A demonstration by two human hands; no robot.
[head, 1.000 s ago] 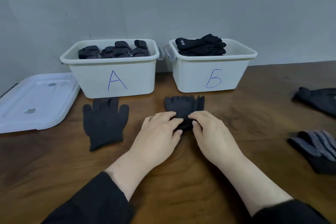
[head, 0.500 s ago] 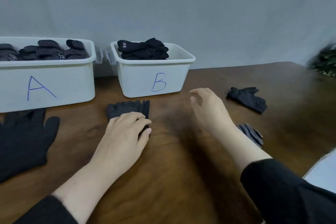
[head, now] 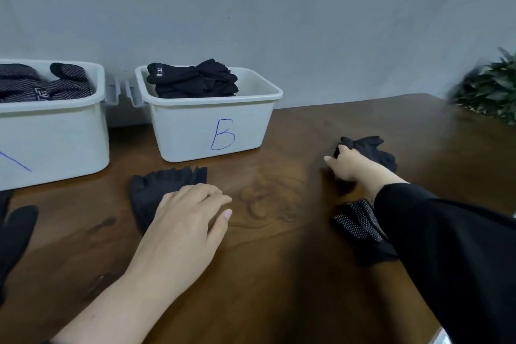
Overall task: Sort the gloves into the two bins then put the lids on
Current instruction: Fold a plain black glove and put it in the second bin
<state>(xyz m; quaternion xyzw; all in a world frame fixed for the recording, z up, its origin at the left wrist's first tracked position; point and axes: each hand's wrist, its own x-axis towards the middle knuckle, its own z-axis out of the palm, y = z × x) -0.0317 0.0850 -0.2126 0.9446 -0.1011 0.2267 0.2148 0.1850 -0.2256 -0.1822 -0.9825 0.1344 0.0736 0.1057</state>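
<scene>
Counting two bins [head: 195, 126], four loose gloves [head: 167, 190].

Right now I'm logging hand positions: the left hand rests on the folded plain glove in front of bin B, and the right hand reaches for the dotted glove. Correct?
Not quite. In the head view the right hand reaches the plain black glove farther back; the dotted glove lies untouched beside the sleeve. The rest holds.

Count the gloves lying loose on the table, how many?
4: a plain glove under the left hand, one at the right hand, a dotted glove by the sleeve, one at the left edge. More may be hidden.
</scene>
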